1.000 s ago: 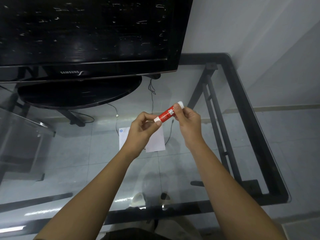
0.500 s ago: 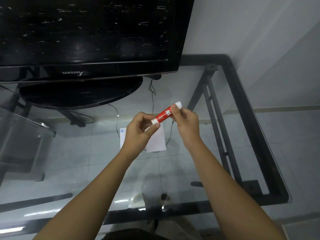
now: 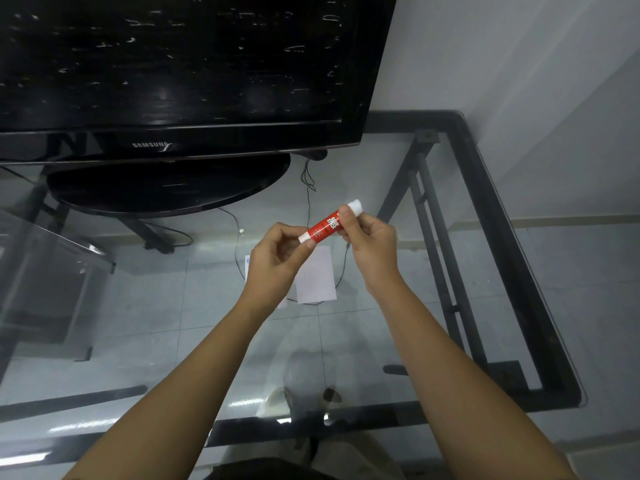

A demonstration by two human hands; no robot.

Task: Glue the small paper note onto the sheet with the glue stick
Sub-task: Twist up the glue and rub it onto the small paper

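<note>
A red glue stick (image 3: 325, 226) with white ends is held slantwise above the glass table, both hands on it. My right hand (image 3: 372, 242) grips its upper part near the white top end. My left hand (image 3: 277, 261) pinches the lower white end between thumb and fingers. Below the hands a white paper sheet (image 3: 317, 278) lies flat on the glass, partly hidden by my left hand. I cannot make out a separate small note.
A black television (image 3: 180, 71) on an oval stand (image 3: 166, 185) fills the back left of the glass table (image 3: 388, 323). The table's black frame (image 3: 498, 216) runs along the right and front. Thin cables (image 3: 308, 181) hang under the glass behind the sheet.
Both hands with the glue stick have shifted very slightly; the grip stays the same and the sheet has not moved.
</note>
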